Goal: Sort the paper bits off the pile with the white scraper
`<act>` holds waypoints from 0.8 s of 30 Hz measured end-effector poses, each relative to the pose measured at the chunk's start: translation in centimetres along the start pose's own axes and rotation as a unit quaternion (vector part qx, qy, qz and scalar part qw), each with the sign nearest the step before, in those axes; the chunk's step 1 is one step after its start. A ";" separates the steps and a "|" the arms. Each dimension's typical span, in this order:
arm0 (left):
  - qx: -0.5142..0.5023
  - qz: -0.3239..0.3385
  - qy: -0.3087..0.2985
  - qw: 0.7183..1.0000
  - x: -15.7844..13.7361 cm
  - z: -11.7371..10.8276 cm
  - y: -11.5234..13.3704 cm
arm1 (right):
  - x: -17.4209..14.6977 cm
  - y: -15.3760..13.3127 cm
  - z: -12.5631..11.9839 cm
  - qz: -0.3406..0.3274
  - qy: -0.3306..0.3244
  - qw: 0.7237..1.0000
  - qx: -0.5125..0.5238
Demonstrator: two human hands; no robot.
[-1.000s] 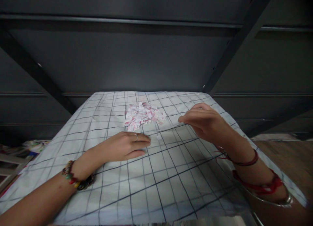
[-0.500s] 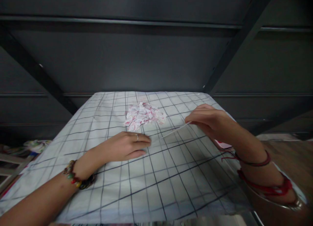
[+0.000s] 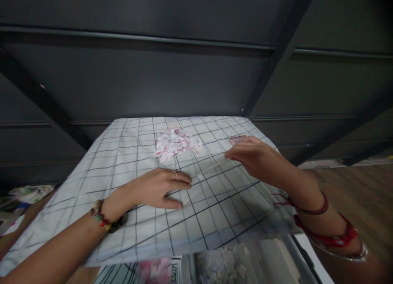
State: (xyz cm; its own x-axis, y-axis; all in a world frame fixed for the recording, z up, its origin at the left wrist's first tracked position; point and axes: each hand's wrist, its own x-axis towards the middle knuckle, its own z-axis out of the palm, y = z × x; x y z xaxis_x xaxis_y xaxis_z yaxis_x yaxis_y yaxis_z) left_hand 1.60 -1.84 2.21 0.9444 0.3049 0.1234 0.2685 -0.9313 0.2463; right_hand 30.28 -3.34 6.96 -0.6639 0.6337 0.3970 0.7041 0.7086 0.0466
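My right hand (image 3: 250, 155) pinches one end of a long, thin, pale stick (image 3: 213, 165); its exact kind is too blurred to tell. The stick slants down to the left over the checked cloth (image 3: 211, 214), its far end near a small white scrap (image 3: 200, 176). Close to that scrap, my left hand (image 3: 162, 188) lies palm down with the thumb apart from the fingers, and nothing shows in it. Beyond both hands lies a flat heap of torn white and pink paper-like pieces (image 3: 178, 144).
A phone-like flat object (image 3: 236, 139) lies behind my right hand. Below the front edge, a clear container (image 3: 227, 263) holds pale scraps, beside a pink bundle (image 3: 156, 271). Dark panels (image 3: 172, 79) stand behind the table. Cloth items (image 3: 30, 192) lie at left.
My view has tilted down and shifted, showing the containers below the front edge. My left thumb has spread farther from the fingers. The phone-like object now shows behind my right hand, still holding the stick.
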 end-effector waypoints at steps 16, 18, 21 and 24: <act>-0.038 0.042 -0.016 0.998 0.4 0.7 1.4 | -5.5 -3.6 -2.6 -0.033 0.016 0.999 0.029; -0.037 0.044 -0.019 0.998 0.4 0.7 1.5 | -5.8 -4.0 -3.0 -0.028 0.020 0.999 0.003; -0.037 0.041 -0.031 0.998 0.5 0.7 1.7 | -6.2 -4.6 -3.5 -0.032 0.011 0.999 -0.024; -0.041 0.045 -0.040 0.997 0.5 0.8 2.0 | -6.8 -5.5 -4.3 -0.045 -0.013 0.999 -0.029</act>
State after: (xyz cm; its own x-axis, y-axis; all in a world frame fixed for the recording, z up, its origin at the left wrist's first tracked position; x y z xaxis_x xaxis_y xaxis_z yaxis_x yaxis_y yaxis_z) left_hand 2.77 -3.67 2.00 0.9768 0.2017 0.0724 0.1693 -0.9334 0.3165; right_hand 31.97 -12.89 7.96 -0.7305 0.5776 0.3643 0.6547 0.7441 0.1331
